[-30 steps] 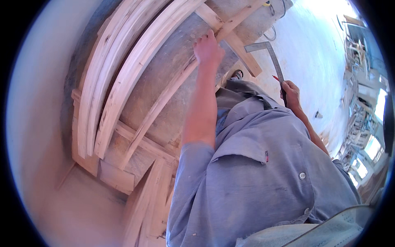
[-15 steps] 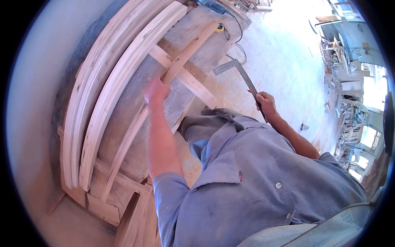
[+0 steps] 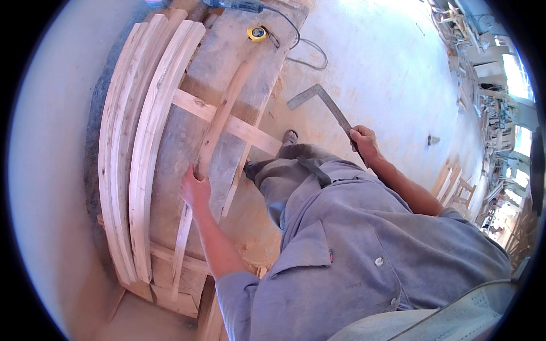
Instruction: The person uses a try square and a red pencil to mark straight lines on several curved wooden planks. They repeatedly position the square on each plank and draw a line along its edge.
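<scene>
My left hand [image 3: 195, 190] is closed around a long brown wooden strip [image 3: 219, 119] over the workbench. The strip runs away from me across a pale wooden slat [image 3: 193, 105] that lies crosswise. Below the hand a thin pale strip [image 3: 181, 244] continues toward me; I cannot tell whether it is the same piece. In my right hand [image 3: 365, 145], off to the right above the floor, is a metal carpenter's square [image 3: 335, 111], held by its long arm with the short arm pointing left.
Curved, squared timbers [image 3: 142, 148] stand side by side along the wall on the left. Beyond the strip's far end are a yellow tape measure [image 3: 257, 34], a blue power tool [image 3: 244, 5] and its cord [image 3: 298, 34]. Wood pieces [image 3: 455, 184] lie at the right.
The view has shifted. My left hand has come nearer to me, away from the cross slat, and the strip's far end now lies apart from the tape measure. My right hand keeps the square.
</scene>
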